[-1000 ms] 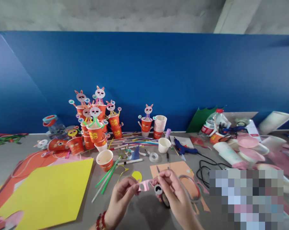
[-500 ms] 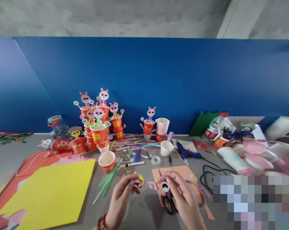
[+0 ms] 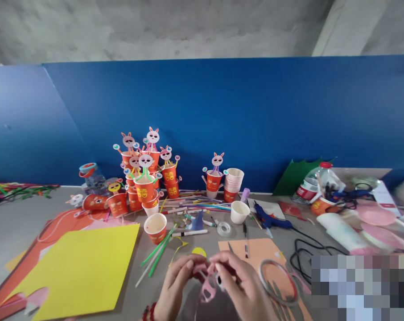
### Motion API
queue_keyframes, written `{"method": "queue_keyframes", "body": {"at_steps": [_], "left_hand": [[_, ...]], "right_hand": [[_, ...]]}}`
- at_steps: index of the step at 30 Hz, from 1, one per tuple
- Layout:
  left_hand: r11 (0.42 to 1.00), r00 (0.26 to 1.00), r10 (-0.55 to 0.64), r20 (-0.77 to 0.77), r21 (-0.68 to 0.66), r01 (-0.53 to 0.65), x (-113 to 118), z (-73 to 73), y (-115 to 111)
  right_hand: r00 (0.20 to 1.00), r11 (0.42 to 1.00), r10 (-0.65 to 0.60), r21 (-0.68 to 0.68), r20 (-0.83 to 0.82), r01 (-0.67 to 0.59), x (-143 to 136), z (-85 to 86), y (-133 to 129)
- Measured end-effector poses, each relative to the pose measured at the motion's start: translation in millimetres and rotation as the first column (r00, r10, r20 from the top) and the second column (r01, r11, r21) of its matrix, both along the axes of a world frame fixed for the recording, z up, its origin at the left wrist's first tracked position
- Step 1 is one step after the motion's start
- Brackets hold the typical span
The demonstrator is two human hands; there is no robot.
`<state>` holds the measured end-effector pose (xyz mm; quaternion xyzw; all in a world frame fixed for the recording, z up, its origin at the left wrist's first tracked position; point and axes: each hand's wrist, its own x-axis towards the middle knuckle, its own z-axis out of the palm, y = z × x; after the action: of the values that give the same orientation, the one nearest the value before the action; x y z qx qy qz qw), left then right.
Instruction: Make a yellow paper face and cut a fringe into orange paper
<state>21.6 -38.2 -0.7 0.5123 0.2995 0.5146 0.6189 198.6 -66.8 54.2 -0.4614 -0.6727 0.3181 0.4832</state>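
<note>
Low in the front middle, my left hand (image 3: 175,285) and my right hand (image 3: 240,285) are close together, fingertips pinched. My left fingers grip a small piece of pink paper. A pink paper cut-out (image 3: 208,290) with holes in it hangs between the hands, and my right fingertips pinch its upper part. Partly hidden by my right fingers is a small white disc (image 3: 219,281) with a dark mark. Just beyond my left fingers lies a yellow paper circle (image 3: 199,253). Orange paper (image 3: 255,247) lies under and beyond my right hand.
Red paper cups (image 3: 145,191) with rabbit-faced figures stand at the back left. A yellow sheet (image 3: 84,267) covers the left front. Green straws (image 3: 158,254), a tape roll (image 3: 224,228), a blue glue gun (image 3: 270,218) with its cable and a large ring (image 3: 278,281) lie around.
My hands have come together, my right hand moving left with the pink cut-out, which now hangs lower between them. The yellow circle beyond my left fingers shows more clearly. The view has shifted slightly.
</note>
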Motion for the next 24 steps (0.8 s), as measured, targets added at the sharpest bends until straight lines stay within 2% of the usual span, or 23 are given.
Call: {"method": "queue_keyframes", "body": {"at_steps": [3,5,10,13,15,17,19,21,22,24], "left_hand": [[0.998,0.999,-0.048,-0.018,0.026,0.049,3,0.8,0],[0.999,0.998,-0.040,-0.038,0.018,0.040,8,1.4,1],[1.000,0.996,0.021,-0.088,-0.003,-0.022,13,-2.1,4],[0.997,0.994,0.034,-0.107,-0.064,-0.041,12,-3.2,4],[0.993,0.995,0.016,-0.095,-0.117,-0.027,10,2.7,2],[0.988,0.994,0.007,-0.109,-0.150,-0.024,4,16.4,-2],[0.985,0.981,-0.015,-0.195,-0.173,-0.019,-10,35.4,-10],[0.990,0.940,-0.019,-0.340,-0.138,-0.030,-37,53.3,-23],[0.997,0.896,0.022,-0.443,-0.059,-0.054,-55,59.2,-32],[0.974,0.781,0.226,-0.582,0.138,-0.178,-97,60.9,-54]], "right_hand": [[0.964,0.958,-0.143,0.277,0.225,0.077,-6,-9.0,6],[0.944,0.934,-0.171,0.351,0.280,0.066,-7,-15.3,9],[0.933,0.929,-0.166,0.369,0.320,0.039,-8,-28.4,14],[0.941,0.927,-0.127,0.374,0.313,0.001,-8,-35.0,15],[0.948,0.919,-0.094,0.393,0.305,-0.035,-9,-38.9,14],[0.952,0.911,-0.060,0.406,0.299,-0.070,-9,-42.0,12],[0.954,0.914,-0.042,0.397,0.298,-0.084,-9,-44.0,9],[0.952,0.923,-0.052,0.378,0.301,-0.069,-7,-44.8,7],[0.951,0.927,-0.056,0.370,0.305,-0.064,-7,-44.7,6],[0.946,0.933,-0.048,0.353,0.322,-0.072,-5,-43.7,5]]}}
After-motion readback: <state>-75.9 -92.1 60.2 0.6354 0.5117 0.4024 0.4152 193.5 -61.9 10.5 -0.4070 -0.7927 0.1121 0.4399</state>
